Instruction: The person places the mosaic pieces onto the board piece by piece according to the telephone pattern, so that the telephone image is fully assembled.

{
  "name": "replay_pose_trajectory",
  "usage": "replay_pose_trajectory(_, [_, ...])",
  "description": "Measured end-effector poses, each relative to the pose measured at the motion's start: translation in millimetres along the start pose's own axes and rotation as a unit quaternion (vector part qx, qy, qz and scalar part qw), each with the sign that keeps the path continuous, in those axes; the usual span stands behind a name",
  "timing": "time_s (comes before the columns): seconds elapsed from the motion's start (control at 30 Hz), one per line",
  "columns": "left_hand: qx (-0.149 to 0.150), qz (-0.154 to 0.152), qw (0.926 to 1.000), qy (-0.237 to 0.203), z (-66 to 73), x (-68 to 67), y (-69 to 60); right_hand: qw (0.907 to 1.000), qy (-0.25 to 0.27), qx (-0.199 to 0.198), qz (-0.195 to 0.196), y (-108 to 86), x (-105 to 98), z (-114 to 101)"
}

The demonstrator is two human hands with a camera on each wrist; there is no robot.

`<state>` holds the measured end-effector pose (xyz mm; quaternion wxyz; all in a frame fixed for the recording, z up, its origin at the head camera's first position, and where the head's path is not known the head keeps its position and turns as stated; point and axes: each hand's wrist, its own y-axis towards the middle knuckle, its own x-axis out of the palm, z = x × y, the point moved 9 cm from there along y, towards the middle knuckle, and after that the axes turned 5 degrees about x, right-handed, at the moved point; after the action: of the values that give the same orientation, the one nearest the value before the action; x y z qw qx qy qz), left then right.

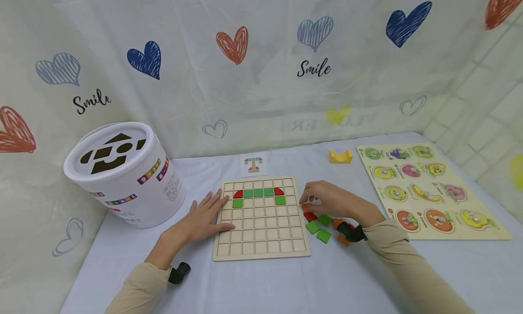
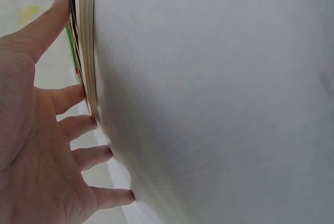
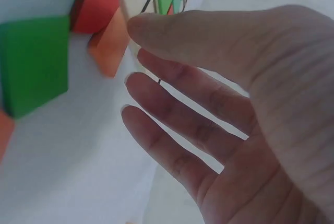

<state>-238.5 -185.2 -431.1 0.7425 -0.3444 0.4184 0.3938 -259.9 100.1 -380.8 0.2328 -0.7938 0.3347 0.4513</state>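
Observation:
A square wooden grid board [image 1: 261, 234] lies flat on the white table. Across its second row run a red rounded piece [image 1: 239, 194], several teal-green squares [image 1: 258, 192] and another red rounded piece [image 1: 278, 191]; beneath each end sits a green square [image 1: 279, 200]. My left hand [image 1: 200, 221] rests with spread fingers on the board's left edge, thumb on the grid. By the right edge, my right hand [image 1: 331, 198] hovers with relaxed fingers over loose tiles. Nearest its fingertips is an orange tile [image 3: 110, 46], beside a red piece [image 3: 96, 4] and green squares [image 3: 35, 65]. I see nothing between thumb and fingers.
Behind the board lies a small card [image 1: 253, 164] with a coloured T-shaped pattern. A white bucket [image 1: 126, 186] with a shape-slotted lid stands left. On the right are a fruit puzzle board [image 1: 433, 191] and a yellow curved block [image 1: 341, 157]. A printed cloth [image 1: 261, 87] hangs behind.

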Motion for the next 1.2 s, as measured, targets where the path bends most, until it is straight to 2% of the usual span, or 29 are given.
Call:
replay_pose_trajectory(0.2, [-0.002, -0.001, 1.0, -0.003, 0.8, 0.1, -0.8, 0.9998, 0.007, 0.014, -0.007, -0.9, 4, 12])
replay_pose_trajectory(0.47, [0.0, 0.001, 1.0, -0.004, 3.6, -1.7, -0.6, 0.9994, 0.031, 0.01, 0.004, 3.0, 4, 14])
replay_pose_trajectory(0.63, [0.0, 0.001, 1.0, -0.004, 2.9, -2.4, 0.0, 0.999, 0.04, 0.02, 0.006, 2.2, 1, 20])
replay_pose_trajectory(1.0, [0.002, 0.002, 1.0, -0.001, 0.4, -1.3, 0.5, 0.9989, 0.045, 0.003, -0.007, -0.7, -1, 23])
replay_pose_trajectory(1.2, [0.0, 0.001, 1.0, -0.005, 0.6, -0.5, -0.2, 0.9985, 0.05, 0.018, -0.012, 0.7, 1, 26])
